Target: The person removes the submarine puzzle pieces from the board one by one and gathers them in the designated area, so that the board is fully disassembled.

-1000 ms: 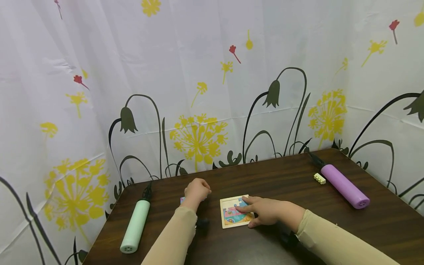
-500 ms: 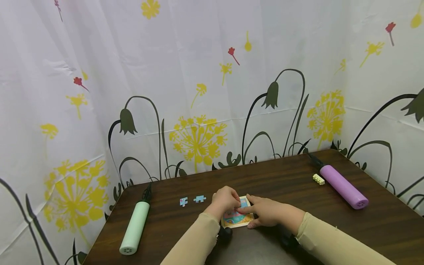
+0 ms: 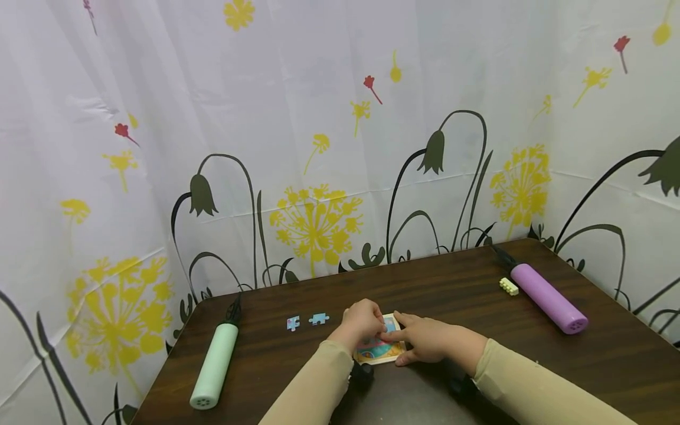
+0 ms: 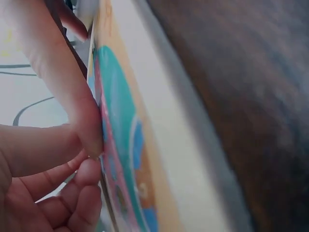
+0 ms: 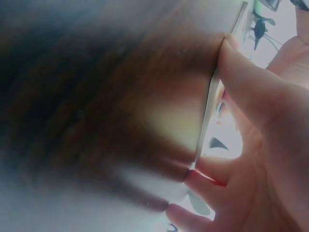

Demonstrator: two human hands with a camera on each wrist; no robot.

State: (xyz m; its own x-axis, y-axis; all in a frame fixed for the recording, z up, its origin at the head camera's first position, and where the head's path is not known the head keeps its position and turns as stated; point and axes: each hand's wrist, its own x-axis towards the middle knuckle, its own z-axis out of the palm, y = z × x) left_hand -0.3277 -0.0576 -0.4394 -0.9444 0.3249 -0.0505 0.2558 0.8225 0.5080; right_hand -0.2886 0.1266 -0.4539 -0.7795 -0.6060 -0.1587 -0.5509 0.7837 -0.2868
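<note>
In the head view, a small jigsaw in a pale wooden frame lies on the dark table under both hands. My left hand bends over its upper left part. Thumb and index finger meet at the picture's surface in the left wrist view, pinching what seems to be a puzzle piece, nearly all hidden. My right hand lies spread over the frame's right side. Its index finger rests on the picture, its thumb against the frame's edge. Two loose blue jigsaw pieces lie to the left.
A mint green hand pump lies at the table's left side, a purple hand pump at the right. Close to the purple pump is a pale yellow toy block. A flower-print curtain hangs behind the table.
My left hand has come right from beside the loose pieces onto the jigsaw, uncovering those two pieces. In the last half second it has hardly moved. My right hand stays on the frame.
</note>
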